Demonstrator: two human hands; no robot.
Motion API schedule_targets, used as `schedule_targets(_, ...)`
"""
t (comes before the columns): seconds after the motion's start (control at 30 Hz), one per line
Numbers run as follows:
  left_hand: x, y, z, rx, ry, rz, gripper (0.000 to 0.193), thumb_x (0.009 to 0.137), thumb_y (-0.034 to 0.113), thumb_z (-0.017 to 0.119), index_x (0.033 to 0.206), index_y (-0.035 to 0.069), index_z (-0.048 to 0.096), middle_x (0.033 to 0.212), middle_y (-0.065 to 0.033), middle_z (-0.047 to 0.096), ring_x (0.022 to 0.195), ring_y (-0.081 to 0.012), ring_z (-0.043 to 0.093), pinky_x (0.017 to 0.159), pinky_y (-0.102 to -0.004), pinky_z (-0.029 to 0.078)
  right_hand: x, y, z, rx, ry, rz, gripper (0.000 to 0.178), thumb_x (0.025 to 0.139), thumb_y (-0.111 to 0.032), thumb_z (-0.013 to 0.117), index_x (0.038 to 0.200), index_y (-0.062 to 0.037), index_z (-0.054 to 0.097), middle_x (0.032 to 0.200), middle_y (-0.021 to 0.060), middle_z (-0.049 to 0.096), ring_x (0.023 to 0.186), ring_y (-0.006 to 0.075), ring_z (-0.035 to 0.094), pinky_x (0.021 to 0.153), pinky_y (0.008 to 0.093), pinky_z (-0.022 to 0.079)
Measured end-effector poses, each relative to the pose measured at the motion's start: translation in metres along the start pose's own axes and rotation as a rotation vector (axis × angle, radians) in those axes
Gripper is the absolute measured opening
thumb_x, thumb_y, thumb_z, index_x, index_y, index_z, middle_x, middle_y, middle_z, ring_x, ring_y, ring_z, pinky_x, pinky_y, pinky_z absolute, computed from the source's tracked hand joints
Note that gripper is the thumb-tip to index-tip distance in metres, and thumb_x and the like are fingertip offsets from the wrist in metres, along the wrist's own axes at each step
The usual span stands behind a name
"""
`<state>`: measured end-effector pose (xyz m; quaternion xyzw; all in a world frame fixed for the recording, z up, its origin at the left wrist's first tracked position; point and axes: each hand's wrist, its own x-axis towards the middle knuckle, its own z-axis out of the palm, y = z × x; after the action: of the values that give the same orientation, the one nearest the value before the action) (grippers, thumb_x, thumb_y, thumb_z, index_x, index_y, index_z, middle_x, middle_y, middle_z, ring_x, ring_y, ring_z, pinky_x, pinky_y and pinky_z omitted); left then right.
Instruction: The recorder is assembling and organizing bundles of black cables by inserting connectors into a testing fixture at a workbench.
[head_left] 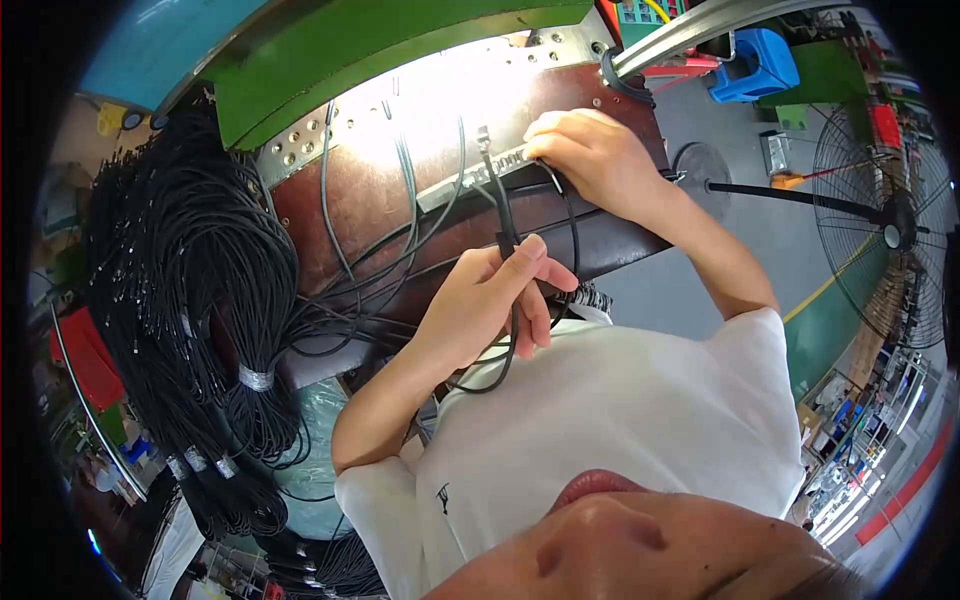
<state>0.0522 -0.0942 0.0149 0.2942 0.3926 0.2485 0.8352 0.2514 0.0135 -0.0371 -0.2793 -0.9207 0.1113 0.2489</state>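
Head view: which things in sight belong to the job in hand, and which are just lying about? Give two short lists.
In the job:
black cable, held in the left fingers
metal strip, its end at the right fingers
black cable bundles, probably: similar-looking cable

Apparently just lying about:
blue stool
fan

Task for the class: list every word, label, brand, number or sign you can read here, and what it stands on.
No text can be read.
White shirt: small black mark, no legible letters.
Black cable in the left hand: no legible print.
Metal strip by the right hand: no legible markings.
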Motion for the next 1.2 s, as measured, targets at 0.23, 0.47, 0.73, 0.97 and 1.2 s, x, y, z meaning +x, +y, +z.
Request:
schedule_targets(0.23,-0.006,0.036,0.006,0.249,-0.200,-0.184,0.046,0.099,0.031,0.039,0.098,-0.008,0.063,0.061,-0.0101,0.063,0.050,-0.0126,0.059,0.052,-0.0229,0.047,0.007,-0.004,-0.018,0.027,0.171,-0.045,0.023,0.074,-0.006,0.064,0.097,-0.0075,0.060,0.093,0.0052,0.062,0.086,0.0212,0.061,0.068,0.0327,0.048)
schedule_targets(0.47,0.009,0.028,-0.061,1.332,0.523,0.712,0.022,0.081,0.007,0.063,0.101,0.011,0.070,0.104,-0.0096,0.060,0.102,-0.0259,0.051,0.090,-0.0349,0.038,-0.012,0.008,0.006,0.267,0.084,0.266,0.013,0.080,0.001,0.063,0.091,-0.0027,0.058,0.096,0.0114,0.064,0.087,0.0283,0.064,0.077,0.0339,0.051)
schedule_targets(0.73,0.044,0.018,-0.098,1.158,0.300,0.601,0.016,0.082,0.023,0.068,0.097,0.023,0.072,0.119,-0.0087,0.053,0.120,-0.0271,0.042,0.104,-0.0409,0.030,-0.010,0.011,-0.006,0.343,-0.066,0.290,0.014,0.080,-0.001,0.064,0.092,-0.0018,0.056,0.096,0.0113,0.064,0.087,0.0265,0.064,0.073,0.0321,0.052)
schedule_targets(0.97,0.045,0.020,-0.101,1.081,0.269,0.485,0.014,0.086,0.025,0.063,0.095,0.021,0.073,0.115,-0.0059,0.051,0.118,-0.0250,0.041,0.104,-0.0396,0.027,-0.003,0.009,-0.009,0.237,-0.061,0.192,0.017,0.076,0.003,0.062,0.091,-0.0020,0.054,0.092,0.0101,0.063,0.081,0.0278,0.063,0.069,0.0334,0.052)
schedule_targets(1.2,0.018,0.042,-0.089,1.092,0.505,0.751,0.028,0.088,0.021,0.059,0.113,0.010,0.065,0.119,-0.0114,0.057,0.111,-0.0267,0.049,0.100,-0.0385,0.034,-0.002,0.003,-0.007,0.177,-0.056,0.192,0.018,0.074,0.004,0.061,0.087,-0.0031,0.051,0.090,0.0094,0.058,0.083,0.0285,0.059,0.071,0.0345,0.049)
